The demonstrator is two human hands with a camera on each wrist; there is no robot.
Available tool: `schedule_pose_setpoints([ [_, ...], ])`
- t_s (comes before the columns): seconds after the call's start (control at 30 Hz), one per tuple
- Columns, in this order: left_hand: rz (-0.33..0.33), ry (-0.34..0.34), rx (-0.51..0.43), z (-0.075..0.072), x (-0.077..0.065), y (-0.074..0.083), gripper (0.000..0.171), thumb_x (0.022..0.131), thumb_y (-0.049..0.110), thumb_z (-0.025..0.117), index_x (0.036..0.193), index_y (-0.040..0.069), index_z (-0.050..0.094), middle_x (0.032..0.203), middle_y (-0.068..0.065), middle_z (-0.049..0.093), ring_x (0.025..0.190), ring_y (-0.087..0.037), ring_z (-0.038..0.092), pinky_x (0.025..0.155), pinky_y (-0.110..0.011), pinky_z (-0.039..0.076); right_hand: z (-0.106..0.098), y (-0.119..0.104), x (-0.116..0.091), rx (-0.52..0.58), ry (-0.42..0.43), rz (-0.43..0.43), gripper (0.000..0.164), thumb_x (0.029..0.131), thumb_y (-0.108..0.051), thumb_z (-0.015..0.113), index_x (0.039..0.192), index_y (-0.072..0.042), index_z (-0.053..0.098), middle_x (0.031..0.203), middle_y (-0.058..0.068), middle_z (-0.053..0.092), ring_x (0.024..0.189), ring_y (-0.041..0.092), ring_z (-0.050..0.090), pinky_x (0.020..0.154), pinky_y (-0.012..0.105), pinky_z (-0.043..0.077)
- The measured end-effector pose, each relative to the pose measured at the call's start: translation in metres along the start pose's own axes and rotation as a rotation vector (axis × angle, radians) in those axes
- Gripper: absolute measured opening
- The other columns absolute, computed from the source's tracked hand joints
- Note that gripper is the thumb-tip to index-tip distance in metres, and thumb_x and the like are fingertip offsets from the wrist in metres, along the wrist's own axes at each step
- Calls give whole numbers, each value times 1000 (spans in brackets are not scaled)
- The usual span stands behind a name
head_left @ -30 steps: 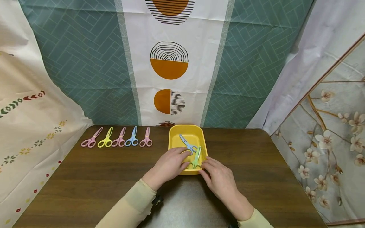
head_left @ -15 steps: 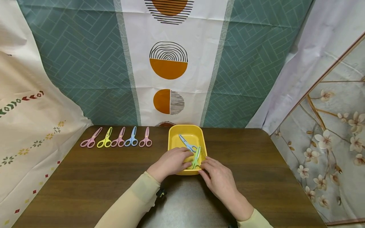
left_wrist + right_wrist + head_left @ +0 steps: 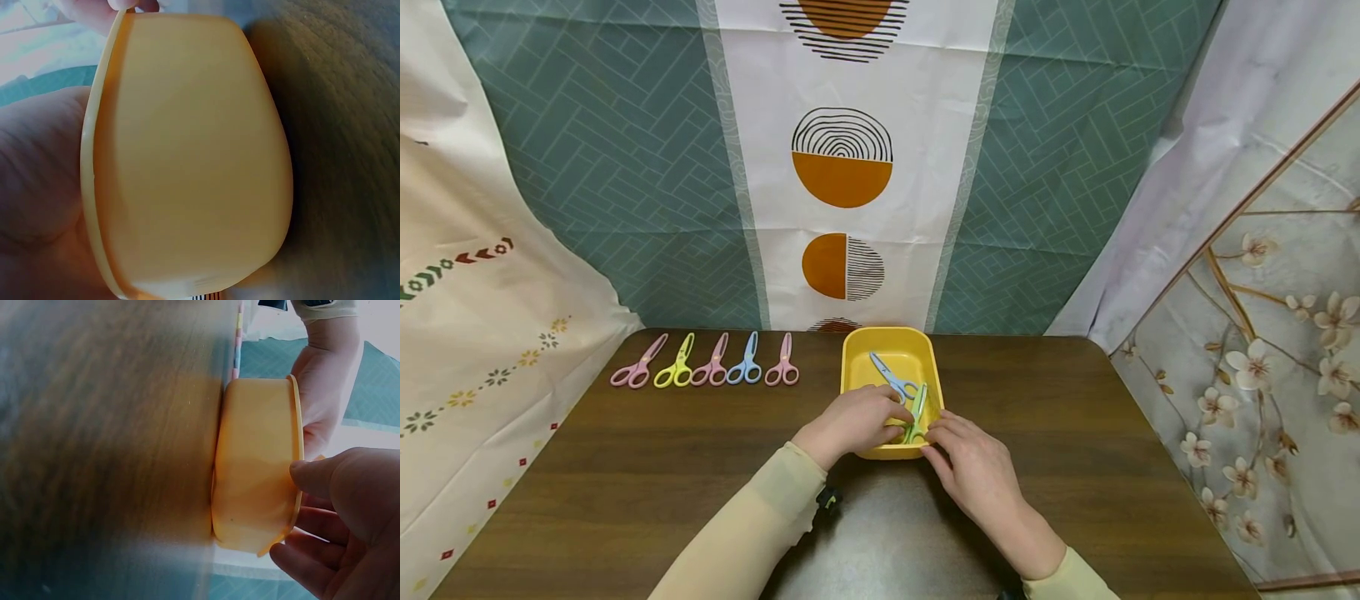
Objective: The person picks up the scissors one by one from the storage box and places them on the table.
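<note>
Curving over the left part of the yellow box [image 3: 906,354], the left hand [image 3: 857,418] is bringing its fingers and thumb around the handle end of the green scissors [image 3: 919,404]. Whether it is truly pinching them or only touching them, one cannot tell, as the fingers are covering part of the handles. The right hand [image 3: 973,457] is gripping the box's lower-right corner, its thumb lying against the near side and its fingers curling at the rim, apparently steadying it.

The box is standing on the brown surface [image 3: 1037,400], just below the middle of the frame. Inside it, the green scissors are lying at the lower right with their blades pointing up the frame. The blue scissors [image 3: 886,372] are slanting toward the upper left, with part of their handles hiding behind the left hand. At the left of the frame five more pairs are lying in a row, blades pointing upward: pink, yellow [image 3: 681,365], pink, blue and pink.

The step in hand seems to be picking the green scissors out of the box, probably for adding to that row. The next move is likely calling for a firm pinch on the handles and a lift clear of the rim without dragging the blue pair along, while the right hand is holding the box; a place beside the rightmost pink scissors [image 3: 784,361] would be suiting the line.
</note>
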State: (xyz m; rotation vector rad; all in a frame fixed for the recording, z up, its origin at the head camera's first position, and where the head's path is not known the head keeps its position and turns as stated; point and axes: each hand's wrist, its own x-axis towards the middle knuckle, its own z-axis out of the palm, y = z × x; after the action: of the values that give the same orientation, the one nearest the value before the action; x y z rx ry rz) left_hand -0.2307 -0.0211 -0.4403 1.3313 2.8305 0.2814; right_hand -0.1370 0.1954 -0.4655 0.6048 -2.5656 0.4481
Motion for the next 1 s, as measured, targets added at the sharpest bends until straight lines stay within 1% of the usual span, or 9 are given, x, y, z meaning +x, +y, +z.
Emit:
schedule_pose_setpoints([
  [0.17, 23, -30, 11, -1, 3, -1, 19, 106, 25, 77, 123, 22, 85, 132, -6, 74, 122, -25, 69, 105, -44, 56, -1, 0, -1, -1, -9, 7, 15, 94, -24, 92, 103, -16, 83, 115, -1, 81, 129, 25, 72, 99, 49, 61],
  [0.27, 13, -50, 20, 0, 4, -1, 20, 106, 26, 77, 124, 24, 85, 134, -6, 73, 123, -25, 68, 106, -44, 56, -1, 0, 0, -2, -15, 12, 15, 94, -25, 91, 104, -16, 83, 115, -1, 81, 130, 25, 71, 99, 49, 61],
  [0.4, -11, -61, 27, 0, 5, -1, 22, 105, 27, 78, 125, 25, 85, 132, -5, 72, 121, -24, 68, 105, -44, 55, -1, 0, 0, -1, -17, 12, 15, 95, -25, 91, 104, -16, 83, 115, -1, 81, 130, 25, 71, 99, 49, 61],
  [0.8, -50, -62, 24, 1, 4, 0, 20, 106, 28, 76, 124, 27, 85, 130, -5, 70, 110, -25, 64, 97, -43, 55, -1, -1, -1, -5, -25, 17, 15, 95, -26, 90, 104, -16, 84, 116, -1, 81, 131, 25, 71, 100, 49, 61],
  [0.87, -60, -61, 31, 0, 3, 0, 20, 106, 29, 75, 124, 27, 85, 129, -4, 70, 109, -25, 64, 95, -43, 55, -1, -1, 0, -7, -26, 19, 16, 95, -26, 90, 104, -16, 84, 116, -1, 81, 131, 24, 71, 101, 49, 61],
  [1.0, -60, -46, 64, -1, 2, 2, 17, 105, 30, 76, 119, 27, 86, 121, -3, 71, 102, -24, 63, 91, -42, 55, -1, -1, 0, -14, -24, 21, 16, 95, -27, 91, 104, -15, 84, 115, 0, 81, 130, 24, 71, 101, 48, 61],
])
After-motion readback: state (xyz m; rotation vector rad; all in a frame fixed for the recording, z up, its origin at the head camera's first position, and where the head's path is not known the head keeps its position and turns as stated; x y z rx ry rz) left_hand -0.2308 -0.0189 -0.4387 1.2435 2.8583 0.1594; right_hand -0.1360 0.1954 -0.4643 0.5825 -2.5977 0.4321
